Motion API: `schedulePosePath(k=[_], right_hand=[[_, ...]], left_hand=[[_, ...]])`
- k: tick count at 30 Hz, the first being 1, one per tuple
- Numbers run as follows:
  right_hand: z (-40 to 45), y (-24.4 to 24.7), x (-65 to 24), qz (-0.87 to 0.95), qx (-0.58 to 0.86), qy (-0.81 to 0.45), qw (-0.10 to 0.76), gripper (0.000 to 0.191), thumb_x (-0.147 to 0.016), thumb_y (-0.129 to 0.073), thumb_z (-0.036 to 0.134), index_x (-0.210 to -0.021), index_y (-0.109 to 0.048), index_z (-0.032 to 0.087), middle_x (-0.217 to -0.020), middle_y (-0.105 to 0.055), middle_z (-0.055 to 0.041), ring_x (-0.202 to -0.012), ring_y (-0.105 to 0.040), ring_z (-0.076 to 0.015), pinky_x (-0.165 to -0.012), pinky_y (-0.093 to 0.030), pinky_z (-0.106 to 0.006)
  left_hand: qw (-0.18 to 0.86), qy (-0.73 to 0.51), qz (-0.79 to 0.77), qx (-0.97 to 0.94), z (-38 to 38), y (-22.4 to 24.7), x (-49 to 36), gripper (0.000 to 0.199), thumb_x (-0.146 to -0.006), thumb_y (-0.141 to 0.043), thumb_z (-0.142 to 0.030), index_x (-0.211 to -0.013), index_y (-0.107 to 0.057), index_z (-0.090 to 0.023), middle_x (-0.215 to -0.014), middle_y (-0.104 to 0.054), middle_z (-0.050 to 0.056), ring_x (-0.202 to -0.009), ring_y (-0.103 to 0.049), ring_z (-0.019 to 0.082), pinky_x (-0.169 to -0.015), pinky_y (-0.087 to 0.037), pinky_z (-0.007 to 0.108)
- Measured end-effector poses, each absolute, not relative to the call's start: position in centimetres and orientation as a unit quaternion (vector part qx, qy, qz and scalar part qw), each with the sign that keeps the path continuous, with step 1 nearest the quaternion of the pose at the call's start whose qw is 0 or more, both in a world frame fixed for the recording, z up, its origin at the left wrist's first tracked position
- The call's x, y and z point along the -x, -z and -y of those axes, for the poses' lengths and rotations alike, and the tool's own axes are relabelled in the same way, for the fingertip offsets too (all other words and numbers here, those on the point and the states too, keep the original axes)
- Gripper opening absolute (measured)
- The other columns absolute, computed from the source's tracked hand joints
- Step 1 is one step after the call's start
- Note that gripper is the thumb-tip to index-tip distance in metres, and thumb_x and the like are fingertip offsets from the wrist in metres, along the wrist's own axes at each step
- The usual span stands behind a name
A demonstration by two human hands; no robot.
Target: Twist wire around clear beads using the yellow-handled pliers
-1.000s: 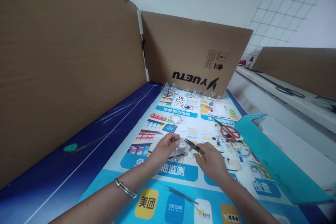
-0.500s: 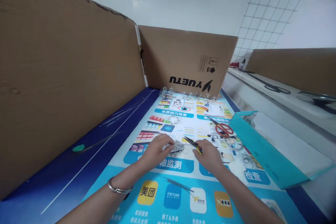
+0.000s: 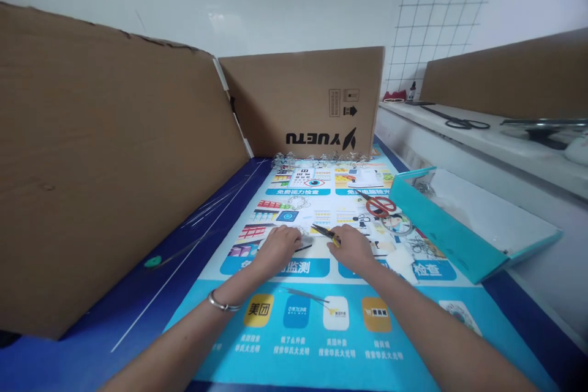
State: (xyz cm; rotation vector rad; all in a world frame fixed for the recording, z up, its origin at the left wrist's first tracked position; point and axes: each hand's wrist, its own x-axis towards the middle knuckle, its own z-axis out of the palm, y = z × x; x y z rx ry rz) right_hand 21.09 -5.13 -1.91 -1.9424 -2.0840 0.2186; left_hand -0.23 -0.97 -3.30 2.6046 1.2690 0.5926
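At the work spot: yellow-handled pliers [image 3: 327, 234] sat in my right hand [image 3: 353, 249], tips pointing left toward a small tangle of clear wire [image 3: 299, 230].
Change: my left hand [image 3: 278, 249] had dropped from its raised pose, now lying low against the wire's near edge.
Hands: apart but close, with the pliers' tips near the left fingers; whether the left gripped anything, I couldn't tell.
Around: red-handled scissors [image 3: 379, 207] lay on the printed banner [image 3: 413, 343], near a teal tray [image 3: 441, 223]; a cardboard box [image 3: 298, 104] stood beyond.
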Motion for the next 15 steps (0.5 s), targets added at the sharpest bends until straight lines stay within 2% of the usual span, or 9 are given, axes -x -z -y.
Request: schedulePosePath(k=[5, 9, 11, 15], right_hand=[[5.4, 1.9, -21.8, 0.717, 0.673, -0.098, 0.156, 0.03, -0.08, -0.05, 0.042, -0.105, -0.055, 0.026, -0.097, -0.056, -0.0027, -0.087, -0.052, -0.0182, -0.065, -0.033, -0.026], [5.4, 2.0, -22.4, 0.713, 0.67, -0.114, 0.17, 0.03, -0.08, -0.049, 0.042, -0.104, -0.056, 0.025, -0.096, -0.056, -0.0033, -0.086, -0.053, -0.0179, -0.064, -0.034, -0.025], [5.5, 2.2, -22.6, 0.713, 0.668, -0.12, 0.178, 0.028, -0.08, -0.051, 0.041, -0.102, -0.057, 0.024, -0.095, -0.056, -0.0039, -0.086, -0.053, -0.0187, -0.065, -0.034, -0.026], [5.8, 2.3, -22.7, 0.721, 0.652, -0.13, 0.194, 0.027, -0.081, -0.053, 0.039, -0.101, -0.057, 0.022, -0.095, -0.056, -0.0042, -0.088, -0.053, -0.0193, -0.07, -0.039, -0.03]], left_hand=[[0.234, -0.3, -0.44, -0.813, -1.0, 3.3, 0.4, 0.015, -0.08, -0.053, -0.032, -0.077, -0.06, -0.02, -0.073, -0.057, 0.003, -0.072, -0.05, 0.02, -0.065, -0.035, 0.028], [0.336, -0.329, -0.458, -0.755, -2.1, 2.6, 0.5, 0.022, -0.077, -0.053, -0.038, -0.077, -0.059, -0.017, -0.059, -0.05, -0.003, -0.052, -0.042, 0.013, -0.052, -0.031, 0.024], [0.374, -0.336, -0.459, -0.732, -2.3, 1.9, 0.4, 0.025, -0.076, -0.054, -0.041, -0.075, -0.058, -0.016, -0.058, -0.049, -0.003, -0.051, -0.041, 0.012, -0.051, -0.031, 0.023], [0.43, -0.353, -0.446, -0.701, -1.8, 0.3, -0.4, 0.029, -0.075, -0.056, -0.043, -0.072, -0.056, -0.015, -0.064, -0.051, -0.001, -0.06, -0.046, 0.013, -0.06, -0.037, 0.025]])
